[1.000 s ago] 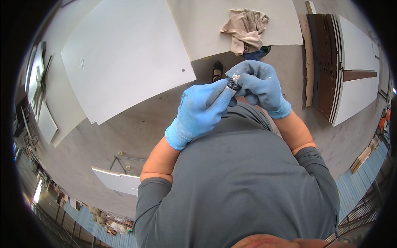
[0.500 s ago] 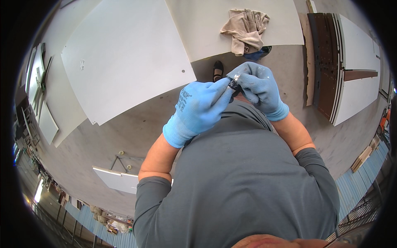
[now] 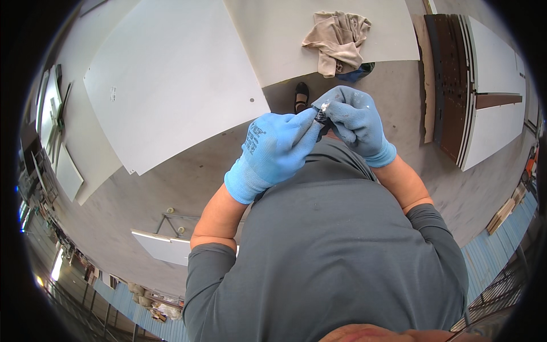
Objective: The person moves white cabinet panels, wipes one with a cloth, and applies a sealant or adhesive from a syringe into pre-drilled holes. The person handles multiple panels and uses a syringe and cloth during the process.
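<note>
In front of my body, my left hand and my right hand, both in light blue work gloves, meet at the fingertips. Pinched between them is a small dark ribbed piece; the fingers cover most of it, and its exact kind is not clear. A whitish, shiny bit shows at the right fingertips, just above the dark piece. White specks mark the right glove. Both hands are closed and held up, away from any surface.
A large white panel lies at the front left on a pale worktop. A crumpled beige cloth rests near the worktop's edge. At right stands a stack of brown and white boards. Another white panel is behind my left arm.
The hands keep the same pinch on the small dark piece with hardly any movement. The surroundings have shifted very slightly in the picture.
</note>
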### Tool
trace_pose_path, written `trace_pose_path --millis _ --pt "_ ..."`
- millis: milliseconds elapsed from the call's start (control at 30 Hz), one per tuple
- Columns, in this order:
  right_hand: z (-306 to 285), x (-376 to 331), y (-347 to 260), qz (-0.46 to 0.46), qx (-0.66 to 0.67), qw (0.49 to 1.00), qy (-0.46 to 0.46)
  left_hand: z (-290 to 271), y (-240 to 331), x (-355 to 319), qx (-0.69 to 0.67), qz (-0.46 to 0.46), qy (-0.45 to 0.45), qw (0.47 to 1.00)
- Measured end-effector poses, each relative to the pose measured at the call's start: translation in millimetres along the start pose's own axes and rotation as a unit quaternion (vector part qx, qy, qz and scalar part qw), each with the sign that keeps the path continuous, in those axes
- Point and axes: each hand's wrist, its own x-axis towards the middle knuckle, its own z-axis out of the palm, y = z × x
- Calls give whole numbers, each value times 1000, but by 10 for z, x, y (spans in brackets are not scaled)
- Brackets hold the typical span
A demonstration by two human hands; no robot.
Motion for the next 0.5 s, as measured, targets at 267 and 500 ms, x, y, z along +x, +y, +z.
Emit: trace_pose_path --millis 267,500 --pt "-19 23 12 15 16 1000 -1 25 -44 17 28 37 1 999" --pt "-34 52 37 28 27 999 5 37 -58 24 32 37 4 999"
